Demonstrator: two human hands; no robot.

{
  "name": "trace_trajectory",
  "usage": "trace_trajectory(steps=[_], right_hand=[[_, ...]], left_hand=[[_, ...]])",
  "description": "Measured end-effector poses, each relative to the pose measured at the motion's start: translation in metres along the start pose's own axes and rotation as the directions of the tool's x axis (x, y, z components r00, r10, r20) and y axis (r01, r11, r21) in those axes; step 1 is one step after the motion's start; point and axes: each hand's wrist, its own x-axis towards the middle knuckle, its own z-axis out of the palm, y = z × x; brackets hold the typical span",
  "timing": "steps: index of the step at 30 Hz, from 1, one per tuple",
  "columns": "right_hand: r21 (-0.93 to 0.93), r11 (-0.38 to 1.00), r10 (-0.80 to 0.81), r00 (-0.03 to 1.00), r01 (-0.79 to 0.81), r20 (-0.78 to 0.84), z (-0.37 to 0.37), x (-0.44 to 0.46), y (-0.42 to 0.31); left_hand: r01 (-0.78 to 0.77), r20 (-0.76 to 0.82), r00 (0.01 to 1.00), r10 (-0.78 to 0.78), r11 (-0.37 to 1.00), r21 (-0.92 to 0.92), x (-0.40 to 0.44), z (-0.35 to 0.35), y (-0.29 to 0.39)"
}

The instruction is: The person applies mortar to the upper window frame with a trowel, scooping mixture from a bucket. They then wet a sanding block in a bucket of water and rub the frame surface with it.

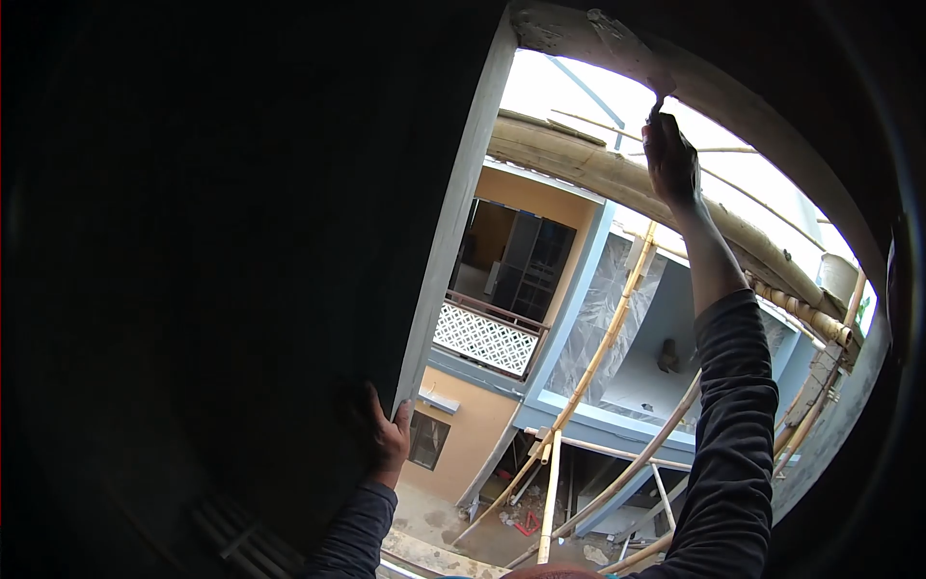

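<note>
High in the opening, my right hand [672, 159] is closed round the handle of a trowel [635, 53]. The flat blade lies along the underside of the rough cement lintel [714, 82] at the top of the opening. Lower down, my left hand [388, 439] rests on the left jamb [453, 232], a smooth grey strip. Its thumb is on the strip and its other fingers reach onto the dark wall [289, 289], spread apart with nothing held. The fingertips are partly lost in shadow.
Bamboo poles [603, 347] of a scaffold cross just outside, and a thick horizontal beam [569, 159] runs below the lintel. Beyond stands a building with a white lattice balcony [482, 338]. The ground [444, 526] with debris lies well below.
</note>
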Motion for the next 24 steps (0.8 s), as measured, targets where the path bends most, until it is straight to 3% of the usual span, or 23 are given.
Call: trace_trajectory(steps=[5,6,8,14,16,19,24], right_hand=[[0.225,0.969,-0.106,0.994,0.107,-0.015,0.021,-0.006,-0.015],[0.259,0.965,-0.052,0.997,0.035,0.058,0.032,-0.003,-0.022],[0.321,0.943,-0.089,0.996,0.087,-0.010,0.062,0.003,-0.034],[0.392,0.919,0.073,0.994,-0.035,-0.082,0.124,0.020,-0.068],[0.428,0.903,0.080,0.992,-0.032,-0.093,0.136,0.023,-0.074],[0.448,0.893,0.089,0.991,-0.034,-0.104,0.153,0.030,-0.079],[0.513,0.856,0.170,0.970,-0.059,-0.171,0.175,0.046,-0.076]], left_hand=[[0.010,0.002,1.000,-0.010,0.999,-0.045,-0.002,0.005,-0.003],[0.001,-0.003,1.000,-0.001,0.999,-0.040,-0.002,0.005,-0.004],[0.025,0.023,0.999,-0.024,0.999,-0.041,-0.002,0.006,-0.004],[0.011,0.027,1.000,-0.010,0.999,-0.037,-0.006,0.007,-0.008],[0.001,0.016,1.000,-0.001,1.000,0.009,-0.005,0.005,-0.006],[0.015,0.025,1.000,-0.014,0.997,-0.074,-0.007,0.007,-0.008],[-0.033,0.030,0.999,0.033,0.999,0.004,-0.004,-0.003,-0.003]])
